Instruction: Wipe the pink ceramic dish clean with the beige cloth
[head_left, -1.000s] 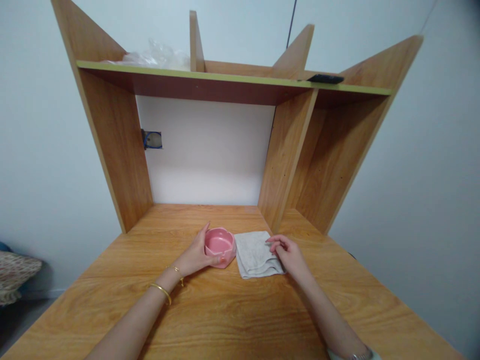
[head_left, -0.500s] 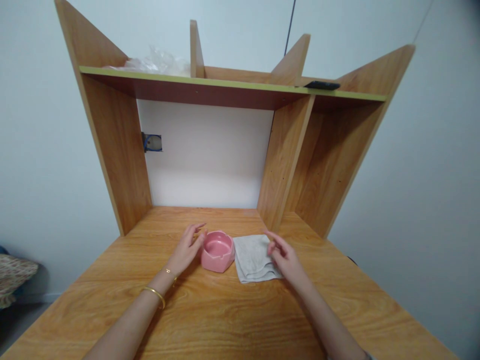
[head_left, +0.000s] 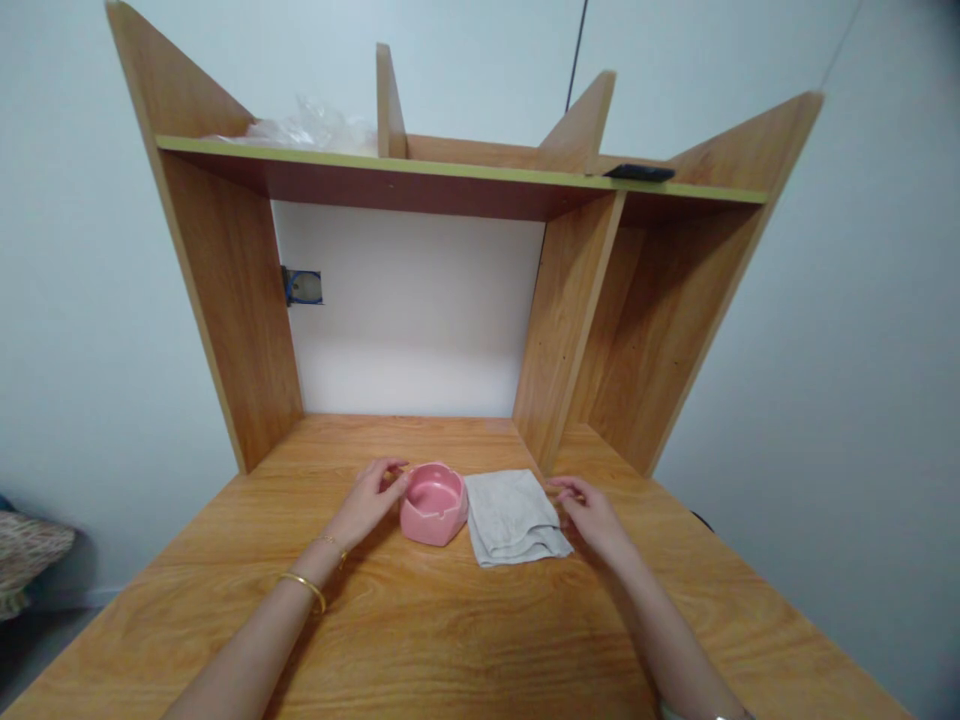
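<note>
A pink ceramic bowl with a notched rim (head_left: 433, 503) sits on the wooden desk (head_left: 450, 630). A folded grey-white cloth (head_left: 514, 515) lies flat just to its right, touching it. My left hand (head_left: 369, 500) rests on the desk at the bowl's left side, fingers loosely curved and apart, fingertips near the rim and holding nothing. My right hand (head_left: 594, 515) lies on the desk just past the cloth's right edge, fingers relaxed and empty. Gold bangles circle my left wrist.
A wooden hutch (head_left: 570, 320) rises behind the desk with upright dividers and a shelf. Crumpled clear plastic (head_left: 307, 125) lies on the shelf's left, a dark flat object (head_left: 639, 173) on its right. A wall socket cutout (head_left: 302, 287) shows in the back panel.
My left hand has let go of the pink bowl and drawn slightly left. My right hand has come off the cloth and moved to its right edge.
</note>
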